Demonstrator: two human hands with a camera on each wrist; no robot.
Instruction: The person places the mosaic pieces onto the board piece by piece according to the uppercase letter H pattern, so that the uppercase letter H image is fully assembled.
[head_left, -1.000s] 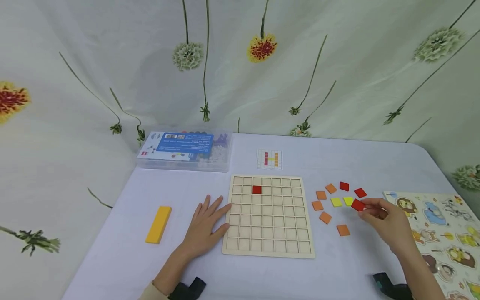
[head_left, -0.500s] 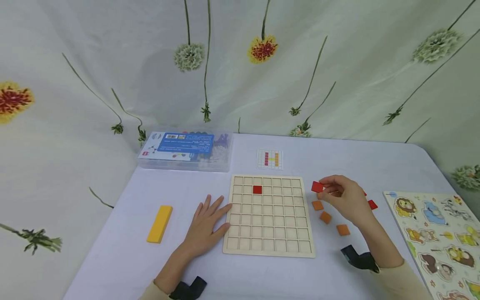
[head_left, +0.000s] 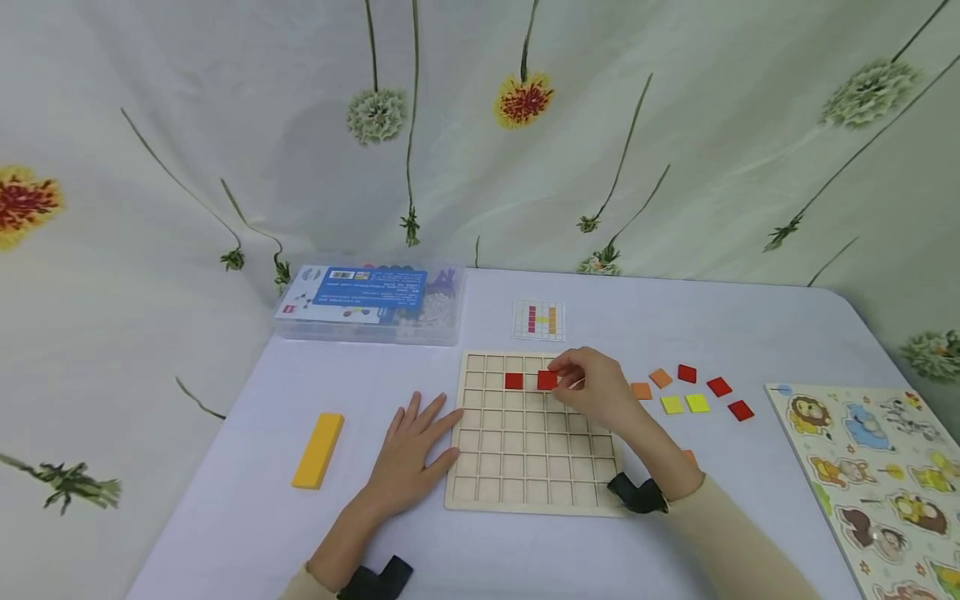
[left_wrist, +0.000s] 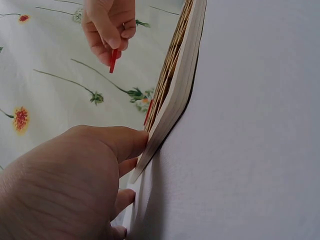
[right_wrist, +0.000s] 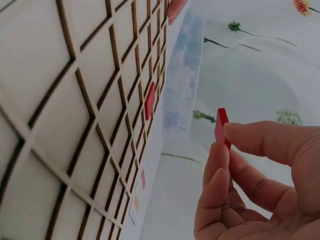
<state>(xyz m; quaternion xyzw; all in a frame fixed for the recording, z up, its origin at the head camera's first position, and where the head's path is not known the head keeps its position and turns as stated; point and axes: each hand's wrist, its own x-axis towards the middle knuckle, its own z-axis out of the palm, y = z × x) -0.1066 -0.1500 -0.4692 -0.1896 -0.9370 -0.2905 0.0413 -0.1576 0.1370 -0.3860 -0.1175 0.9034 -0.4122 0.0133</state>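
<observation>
With my left grip [head_left: 415, 454] spread and touching the nine-o'clock edge of the board [head_left: 510, 465], my right grip [head_left: 596, 389] at two o'clock pinches a red tile [head_left: 547, 380] above it, probably light, stiff and slick, best held by its three-o'clock edge.

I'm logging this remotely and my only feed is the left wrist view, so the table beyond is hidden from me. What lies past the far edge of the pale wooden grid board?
Observer: A small white card printed with red, yellow and orange squares, just beyond the wooden board.
Operator: Any more tiles like the flat red square tile in the right hand?
Observer: Three loose red tiles lie to the board's right.
Operator: And anything on the table left of the left hand?
Observer: Yes, a yellow rectangular block.
</observation>
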